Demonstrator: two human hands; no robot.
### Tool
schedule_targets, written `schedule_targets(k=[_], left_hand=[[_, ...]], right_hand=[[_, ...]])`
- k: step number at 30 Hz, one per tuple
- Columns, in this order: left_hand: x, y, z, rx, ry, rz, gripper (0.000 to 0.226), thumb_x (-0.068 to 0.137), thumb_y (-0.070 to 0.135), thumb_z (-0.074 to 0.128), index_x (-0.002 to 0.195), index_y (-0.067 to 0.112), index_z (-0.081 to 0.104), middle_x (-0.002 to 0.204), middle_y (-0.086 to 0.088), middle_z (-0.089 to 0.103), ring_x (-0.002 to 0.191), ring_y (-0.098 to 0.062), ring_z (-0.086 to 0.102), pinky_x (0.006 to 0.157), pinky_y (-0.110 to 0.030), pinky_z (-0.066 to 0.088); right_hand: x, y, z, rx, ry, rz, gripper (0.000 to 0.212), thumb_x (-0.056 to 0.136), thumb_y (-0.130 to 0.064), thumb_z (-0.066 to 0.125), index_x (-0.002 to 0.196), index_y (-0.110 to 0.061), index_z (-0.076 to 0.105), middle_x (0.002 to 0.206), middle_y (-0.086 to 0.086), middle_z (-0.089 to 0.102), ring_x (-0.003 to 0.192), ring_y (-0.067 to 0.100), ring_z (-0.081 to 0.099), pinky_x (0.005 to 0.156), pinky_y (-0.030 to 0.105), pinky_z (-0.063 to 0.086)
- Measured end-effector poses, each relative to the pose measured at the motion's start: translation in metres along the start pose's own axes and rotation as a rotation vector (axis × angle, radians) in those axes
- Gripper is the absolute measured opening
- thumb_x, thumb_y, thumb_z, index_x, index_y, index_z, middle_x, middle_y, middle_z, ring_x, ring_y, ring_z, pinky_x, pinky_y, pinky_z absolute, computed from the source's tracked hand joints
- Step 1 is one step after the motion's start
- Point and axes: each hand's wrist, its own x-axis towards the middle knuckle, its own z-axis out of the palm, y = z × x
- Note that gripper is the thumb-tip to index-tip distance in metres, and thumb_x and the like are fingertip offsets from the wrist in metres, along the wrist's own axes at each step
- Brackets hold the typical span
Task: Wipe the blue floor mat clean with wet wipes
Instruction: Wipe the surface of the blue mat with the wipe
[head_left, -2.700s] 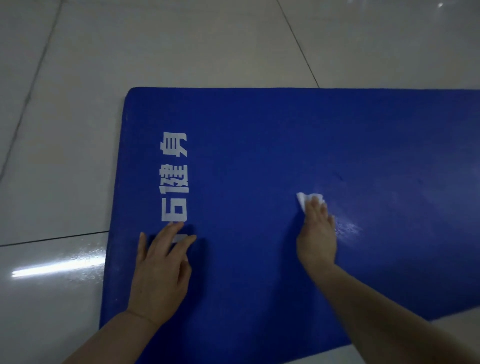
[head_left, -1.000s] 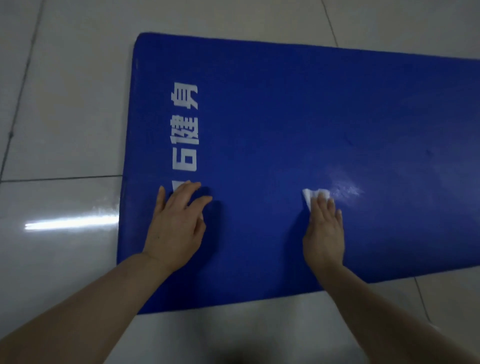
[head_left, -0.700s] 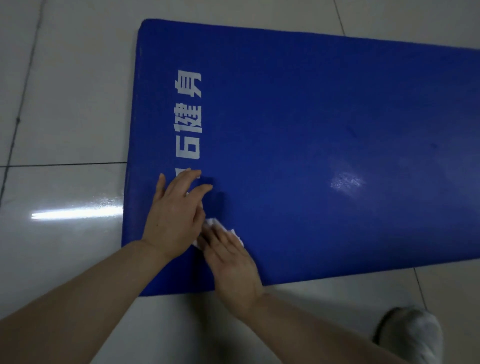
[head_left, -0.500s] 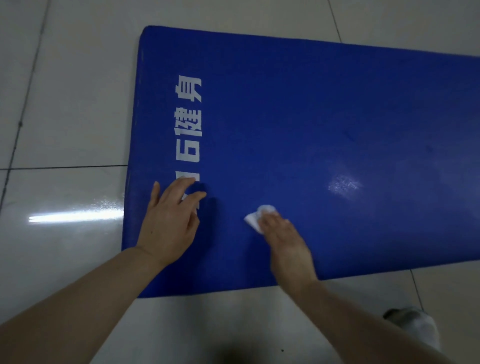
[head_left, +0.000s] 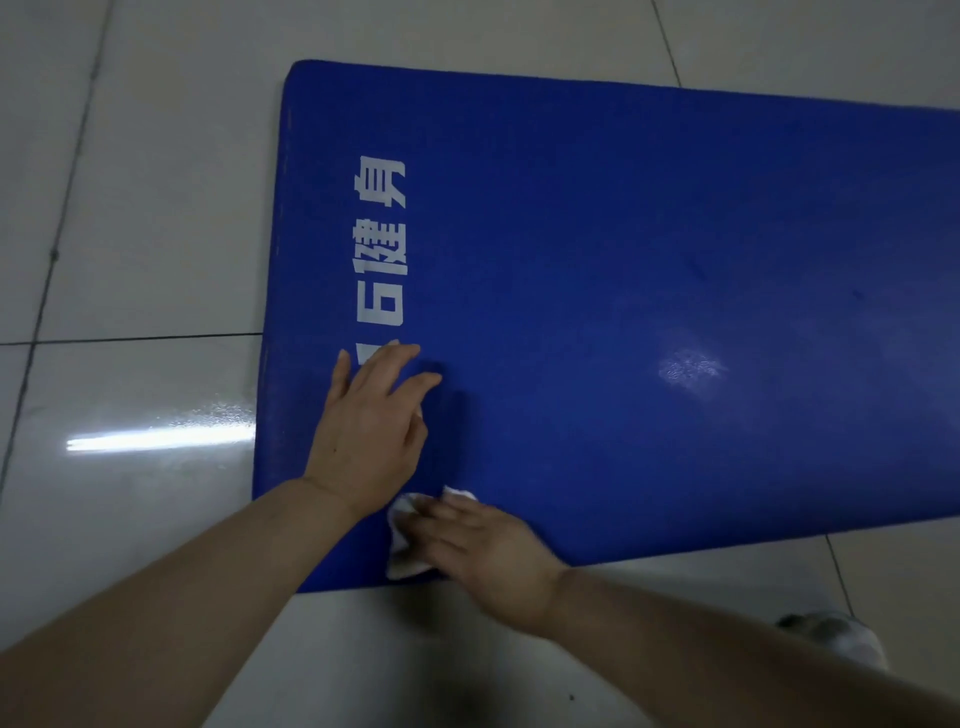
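A blue floor mat (head_left: 597, 249) with white printed characters down its left side lies flat on the tiled floor. My left hand (head_left: 371, 426) rests palm down on the mat near its left end, fingers spread over the lowest character. My right hand (head_left: 485, 551) presses a crumpled white wet wipe (head_left: 402, 540) onto the mat at its near edge, just below my left wrist. A pale shiny patch (head_left: 691, 366) shows on the mat's right half.
Glossy light floor tiles (head_left: 130, 208) surround the mat, with a bright light glare at the left. A foot in a white sock (head_left: 841, 639) stands on the floor at the lower right, close to the mat's near edge.
My right hand has slid the wipe left and toward me, from the mat's middle to its near edge under my left wrist. My left hand has stayed in place.
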Motion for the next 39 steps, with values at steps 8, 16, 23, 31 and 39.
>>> schedule_targets(k=[8,16,23,31,39], left_hand=[[-0.011,-0.009,0.001,0.022,0.003,-0.021,0.042,0.071,-0.005,0.073,0.111,0.008,0.067,0.128,-0.016,0.056,0.122,-0.033,0.053,0.105,-0.06,0.023],[-0.003,-0.003,0.006,0.039,-0.017,0.001,0.042,0.071,-0.003,0.073,0.111,0.008,0.068,0.129,-0.015,0.056,0.123,-0.034,0.053,0.106,-0.059,0.023],[-0.01,-0.006,0.007,0.039,-0.035,-0.005,0.043,0.07,-0.004,0.074,0.111,0.008,0.068,0.128,-0.015,0.057,0.122,-0.034,0.053,0.106,-0.06,0.024],[-0.008,-0.008,0.012,0.04,-0.032,-0.019,0.044,0.068,-0.004,0.076,0.11,0.009,0.068,0.127,-0.014,0.057,0.123,-0.034,0.053,0.105,-0.059,0.025],[0.006,0.003,0.016,0.038,-0.047,0.006,0.047,0.066,-0.003,0.078,0.11,0.01,0.069,0.128,-0.014,0.058,0.124,-0.031,0.052,0.105,-0.055,0.024]], right_hand=[[-0.1,0.077,-0.077,-0.177,-0.253,-0.103,0.044,0.091,-0.006,0.041,0.131,-0.018,0.054,0.144,0.0,0.047,0.135,0.015,0.04,0.111,0.034,0.035],[-0.03,0.038,-0.021,-0.102,-0.059,0.012,0.048,0.095,-0.006,0.046,0.141,-0.016,0.038,0.153,0.004,0.031,0.144,0.019,0.021,0.117,0.037,0.022],[-0.087,0.063,-0.041,-0.292,-0.058,0.199,0.056,0.093,-0.015,0.041,0.147,-0.017,0.027,0.155,-0.002,0.024,0.142,0.013,0.025,0.112,0.033,0.027],[-0.076,0.004,0.006,-0.232,-0.045,0.501,0.068,0.076,0.026,-0.025,0.142,0.009,-0.023,0.152,0.027,-0.017,0.145,0.034,-0.003,0.119,0.035,0.003],[-0.033,0.013,-0.004,-0.293,-0.102,0.326,0.042,0.106,-0.024,0.018,0.146,-0.016,0.025,0.152,0.0,0.032,0.144,0.016,0.02,0.118,0.031,0.015]])
